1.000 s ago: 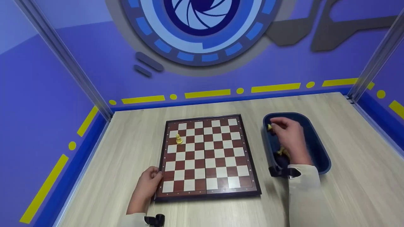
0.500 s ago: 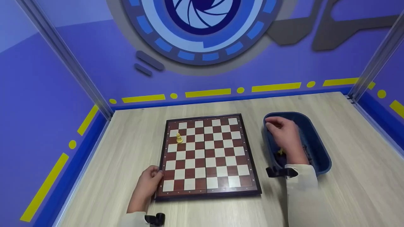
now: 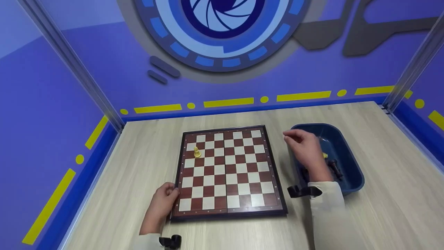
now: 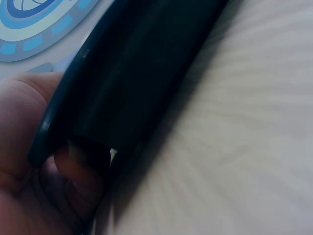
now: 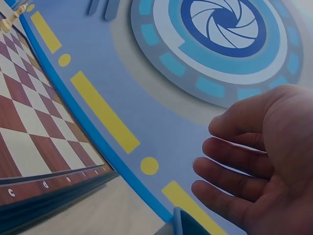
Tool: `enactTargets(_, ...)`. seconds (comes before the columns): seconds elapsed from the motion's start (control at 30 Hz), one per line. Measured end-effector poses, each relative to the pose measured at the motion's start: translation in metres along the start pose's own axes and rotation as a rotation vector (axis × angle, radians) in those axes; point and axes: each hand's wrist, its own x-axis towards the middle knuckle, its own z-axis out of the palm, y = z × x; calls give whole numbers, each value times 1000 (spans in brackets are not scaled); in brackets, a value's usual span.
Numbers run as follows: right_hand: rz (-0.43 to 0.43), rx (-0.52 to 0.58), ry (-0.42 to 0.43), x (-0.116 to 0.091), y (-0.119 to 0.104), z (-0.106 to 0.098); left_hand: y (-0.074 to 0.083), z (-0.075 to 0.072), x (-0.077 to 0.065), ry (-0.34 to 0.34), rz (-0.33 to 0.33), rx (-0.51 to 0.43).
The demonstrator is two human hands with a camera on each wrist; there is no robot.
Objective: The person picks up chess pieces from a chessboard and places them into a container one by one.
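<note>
My left hand point(image 3: 162, 201) grips the left edge of a brown-and-white chessboard point(image 3: 222, 209) near its front corner. In the left wrist view, the hand point(image 4: 22, 117) has fingers curled under the board's dark side point(image 4: 117, 88). One yellow chess piece point(image 3: 197, 152) stands upright on the board's left part. My right hand point(image 3: 307, 149) hovers over the left rim of a dark blue tray point(image 3: 353, 163), fingertips pointing toward the board. In the right wrist view, this hand point(image 5: 286, 171) has its fingers loosely bent, and nothing shows between them.
Inside the tray lie a dark chess piece point(image 3: 334, 168) and a yellow one point(image 3: 325, 155), partly covered by the right hand. A strip of wooden table point(image 3: 286, 166) separates board and tray. Blue printed panels point(image 3: 242, 83) enclose the back and sides.
My right hand has moved left, from inside the tray to over its left rim. A yellow chess piece seen at its fingertips no longer shows. The left hand and board stay put.
</note>
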Motion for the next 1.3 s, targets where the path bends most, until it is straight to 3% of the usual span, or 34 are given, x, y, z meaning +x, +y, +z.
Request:
enactTargets(0.6, 29, 10, -98, -5, -20, 23, 0, 0, 0, -6, -6, -10)
enactTargets(1.3, -92, 104, -128, -20, -41, 65, -2, 0, 2, 6, 2, -17)
